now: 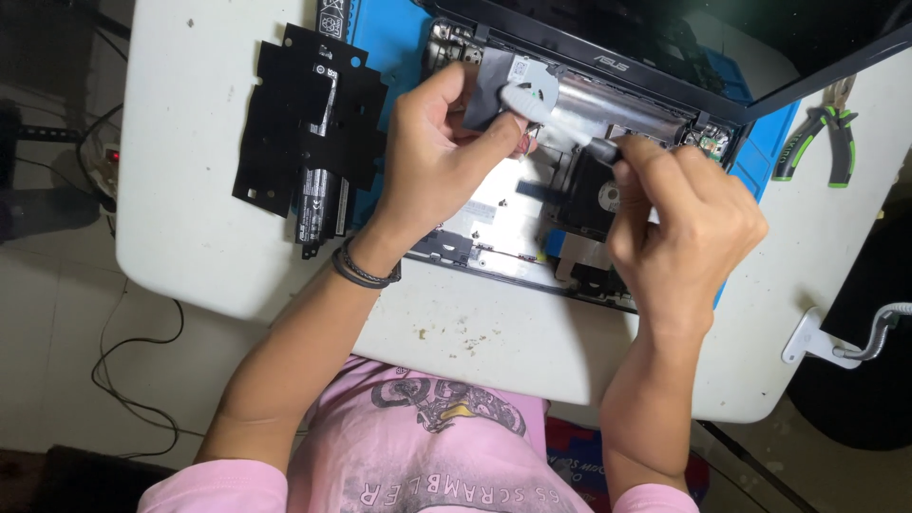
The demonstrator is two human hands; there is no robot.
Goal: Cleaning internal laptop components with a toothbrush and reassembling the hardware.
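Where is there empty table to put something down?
Bare white table lies left of the black flat battery panel, and along the near edge below the opened laptop. It is crowded where both hands work, and by the green-handled pliers.

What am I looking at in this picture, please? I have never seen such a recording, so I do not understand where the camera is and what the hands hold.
The camera sits on a person's head and looks down at their own two bare hands above a white table. On a blue mat lies an opened laptop with its inside uncovered. The left hand holds up a small grey cooling fan. The right hand holds a brush against it. At the left lie a black cover sheet and a long battery. Green-handled pliers lie at the right.
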